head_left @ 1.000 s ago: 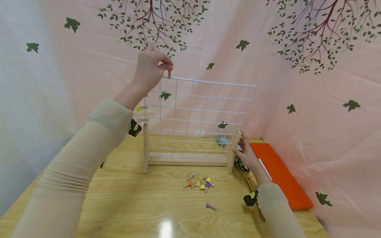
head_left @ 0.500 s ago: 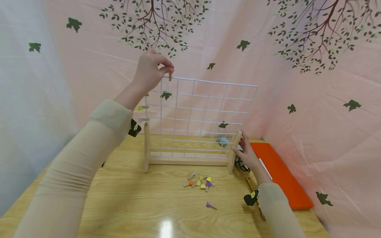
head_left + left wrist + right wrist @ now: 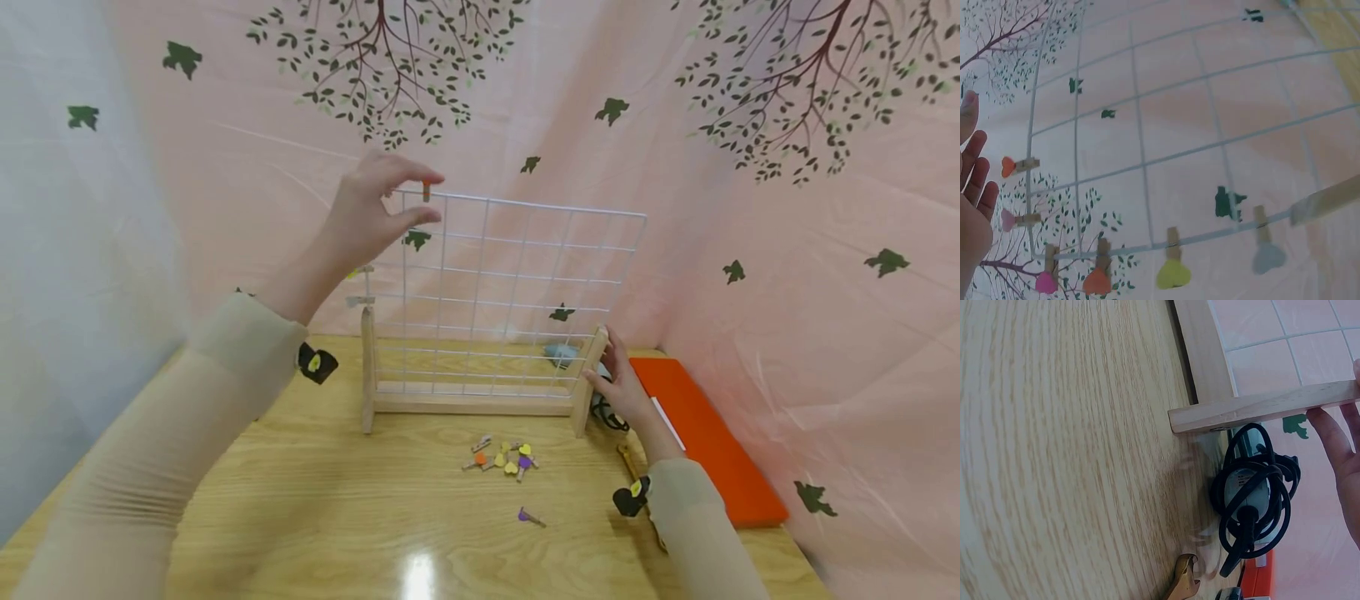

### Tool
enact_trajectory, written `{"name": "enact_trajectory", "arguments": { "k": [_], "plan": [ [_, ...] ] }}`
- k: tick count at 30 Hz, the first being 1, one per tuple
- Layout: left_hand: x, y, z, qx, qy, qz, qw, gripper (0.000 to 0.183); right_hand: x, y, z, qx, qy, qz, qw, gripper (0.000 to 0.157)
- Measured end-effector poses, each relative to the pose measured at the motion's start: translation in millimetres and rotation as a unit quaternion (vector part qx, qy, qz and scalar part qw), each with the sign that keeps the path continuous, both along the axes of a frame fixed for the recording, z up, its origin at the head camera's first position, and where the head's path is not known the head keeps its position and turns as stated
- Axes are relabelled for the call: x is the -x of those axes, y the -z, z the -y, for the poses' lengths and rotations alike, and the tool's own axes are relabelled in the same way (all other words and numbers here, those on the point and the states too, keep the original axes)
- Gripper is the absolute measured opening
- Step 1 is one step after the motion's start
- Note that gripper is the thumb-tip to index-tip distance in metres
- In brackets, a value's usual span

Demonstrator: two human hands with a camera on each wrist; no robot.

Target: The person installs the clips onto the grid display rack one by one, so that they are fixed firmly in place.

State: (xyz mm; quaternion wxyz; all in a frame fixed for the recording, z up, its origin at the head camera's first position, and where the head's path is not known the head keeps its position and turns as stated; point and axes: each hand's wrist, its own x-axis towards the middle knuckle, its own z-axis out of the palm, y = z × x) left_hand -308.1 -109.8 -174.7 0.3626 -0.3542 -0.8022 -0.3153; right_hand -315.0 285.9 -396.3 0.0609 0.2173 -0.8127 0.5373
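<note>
A white wire grid (image 3: 517,250) stands upright in a wooden stand (image 3: 472,406). My left hand (image 3: 367,208) is at its top left corner, thumb and fingers spread apart around an orange heart clothespin (image 3: 427,192) clipped on the top wire. In the left wrist view that orange heart clothespin (image 3: 1020,166) sits beside a pink heart clothespin (image 3: 1020,220). Along the side wire hang a magenta one (image 3: 1047,278), another orange one (image 3: 1098,278), a yellow one (image 3: 1173,272) and a grey one (image 3: 1268,257). My right hand (image 3: 621,385) holds the stand's right post (image 3: 1260,407).
Several loose heart clothespins (image 3: 511,468) lie in front of the stand, a purple one (image 3: 532,517) nearer. Behind the right post is a grey device with coiled black cable (image 3: 1250,494). An orange-red box (image 3: 712,442) and a brass-coloured tool (image 3: 1184,578) lie at the right.
My left hand has let go of the orange clothespin, which stays on the top wire. Its thumb and fingers have parted, and the wrist has dropped slightly left. The right hand has not moved.
</note>
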Motion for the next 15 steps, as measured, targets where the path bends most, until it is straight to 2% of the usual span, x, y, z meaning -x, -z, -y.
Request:
{"name": "enact_trajectory", "arguments": {
  "k": [3,8,12,15],
  "plan": [
    [-9.7,29.8,-6,0.015,0.054,0.011,0.9984,0.042,-0.1,-0.7,0,-0.005,0.001,0.0,1.0,0.078],
    [-18.6,94.7,-21,0.06,0.117,0.081,0.988,0.046,0.1,-0.5,0,-0.013,0.014,0.012,1.0,0.078],
    [-24.7,151.2,-33,0.103,0.162,0.159,0.9686,0.049,0.2,-0.2,0,-0.014,0.019,0.016,1.0,0.079],
    [-27.0,188.2,-41,0.132,0.187,0.214,0.9498,0.051,0.2,-0.1,0,-0.014,0.019,0.017,1.0,0.079]
  ]
}}
